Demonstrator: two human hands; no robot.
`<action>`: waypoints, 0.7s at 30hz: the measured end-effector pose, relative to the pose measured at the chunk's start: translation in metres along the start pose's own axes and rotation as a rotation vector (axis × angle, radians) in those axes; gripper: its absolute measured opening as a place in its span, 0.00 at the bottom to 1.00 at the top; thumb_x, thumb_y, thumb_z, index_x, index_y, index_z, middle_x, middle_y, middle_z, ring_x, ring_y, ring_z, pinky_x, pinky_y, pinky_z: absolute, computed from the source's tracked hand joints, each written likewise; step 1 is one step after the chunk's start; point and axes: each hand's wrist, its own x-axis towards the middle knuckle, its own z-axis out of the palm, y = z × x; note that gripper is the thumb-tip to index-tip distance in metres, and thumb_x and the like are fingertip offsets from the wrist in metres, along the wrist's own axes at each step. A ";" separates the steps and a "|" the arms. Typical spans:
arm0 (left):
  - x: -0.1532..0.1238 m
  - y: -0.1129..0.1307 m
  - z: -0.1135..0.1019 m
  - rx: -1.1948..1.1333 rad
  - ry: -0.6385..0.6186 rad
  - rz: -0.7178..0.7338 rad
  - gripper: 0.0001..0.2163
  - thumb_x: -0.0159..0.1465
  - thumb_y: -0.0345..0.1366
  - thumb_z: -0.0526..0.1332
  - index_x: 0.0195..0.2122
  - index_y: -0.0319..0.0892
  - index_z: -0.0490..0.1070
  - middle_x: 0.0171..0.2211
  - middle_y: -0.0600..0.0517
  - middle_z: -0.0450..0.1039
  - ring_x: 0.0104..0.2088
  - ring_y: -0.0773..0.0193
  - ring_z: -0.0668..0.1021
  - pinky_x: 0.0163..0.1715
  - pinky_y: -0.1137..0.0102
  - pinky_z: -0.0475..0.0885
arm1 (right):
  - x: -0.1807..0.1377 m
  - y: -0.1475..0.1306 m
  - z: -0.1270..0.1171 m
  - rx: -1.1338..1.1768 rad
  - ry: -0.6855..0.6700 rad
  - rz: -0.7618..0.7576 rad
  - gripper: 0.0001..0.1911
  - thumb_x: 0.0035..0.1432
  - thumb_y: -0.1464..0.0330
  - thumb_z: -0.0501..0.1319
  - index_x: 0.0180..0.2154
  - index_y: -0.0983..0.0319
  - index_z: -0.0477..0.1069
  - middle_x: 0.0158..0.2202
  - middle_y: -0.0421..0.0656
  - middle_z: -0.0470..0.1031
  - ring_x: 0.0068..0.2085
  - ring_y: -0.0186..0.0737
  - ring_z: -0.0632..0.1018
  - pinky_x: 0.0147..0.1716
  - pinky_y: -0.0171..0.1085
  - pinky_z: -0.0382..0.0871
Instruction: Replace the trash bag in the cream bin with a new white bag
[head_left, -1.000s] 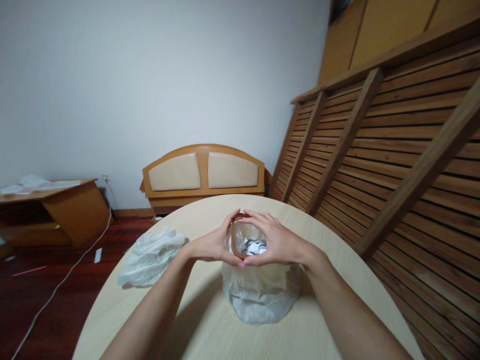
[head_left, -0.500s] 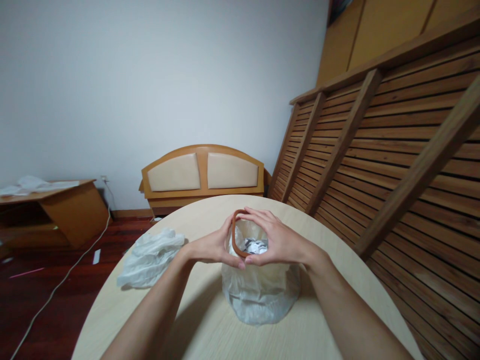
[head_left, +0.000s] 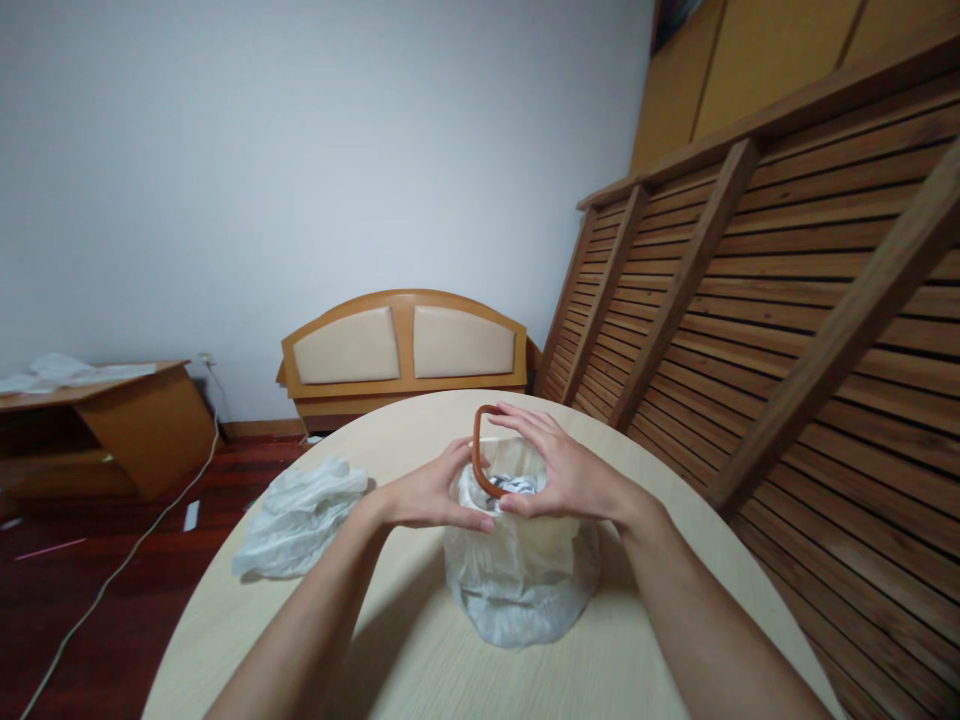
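Observation:
A small trash bin (head_left: 517,600), covered by a pale translucent plastic bag, stands on the round table in front of me. Crumpled black-and-white paper (head_left: 519,484) shows in its mouth. My right hand (head_left: 562,465) grips a brown rounded ring (head_left: 477,450), its thumb at the lower edge and fingers at the top. The ring is tilted upright above the bin's mouth. Curved round the left of the bin's top is my left hand (head_left: 435,490), thumb in front and fingers behind, near the ring's left side. A crumpled white plastic bag (head_left: 304,520) lies left of my left forearm.
The pale round table (head_left: 420,420) fills the foreground. Beyond it stands a padded headboard (head_left: 345,345). Slatted wooden frames (head_left: 675,300) lean at the right. A low desk (head_left: 150,430) and a white cable (head_left: 127,560) are at the left.
The brown ring has risen slightly and moved right with my right hand, away from the bin's mouth. My left hand stays at the bin, its thumb now apart from my right thumb.

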 end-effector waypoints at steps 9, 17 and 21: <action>0.000 -0.005 0.000 0.108 0.073 -0.059 0.34 0.53 0.56 0.72 0.54 0.42 0.65 0.59 0.40 0.64 0.57 0.46 0.71 0.61 0.51 0.65 | -0.006 0.008 -0.016 -0.049 0.034 0.034 0.46 0.50 0.50 0.71 0.66 0.55 0.60 0.69 0.51 0.60 0.69 0.55 0.61 0.66 0.57 0.55; -0.003 -0.008 -0.002 0.304 0.142 -0.069 0.33 0.57 0.58 0.67 0.55 0.38 0.65 0.60 0.35 0.65 0.56 0.43 0.74 0.56 0.51 0.70 | -0.014 0.034 -0.016 -0.047 0.100 0.151 0.46 0.50 0.48 0.70 0.66 0.56 0.61 0.70 0.52 0.58 0.69 0.57 0.60 0.66 0.60 0.53; -0.004 -0.008 -0.001 0.386 0.178 -0.060 0.30 0.61 0.56 0.64 0.55 0.38 0.66 0.70 0.31 0.50 0.69 0.36 0.58 0.64 0.44 0.60 | -0.016 0.040 -0.016 -0.067 0.109 0.188 0.47 0.50 0.47 0.69 0.66 0.59 0.61 0.70 0.53 0.58 0.69 0.56 0.60 0.66 0.58 0.53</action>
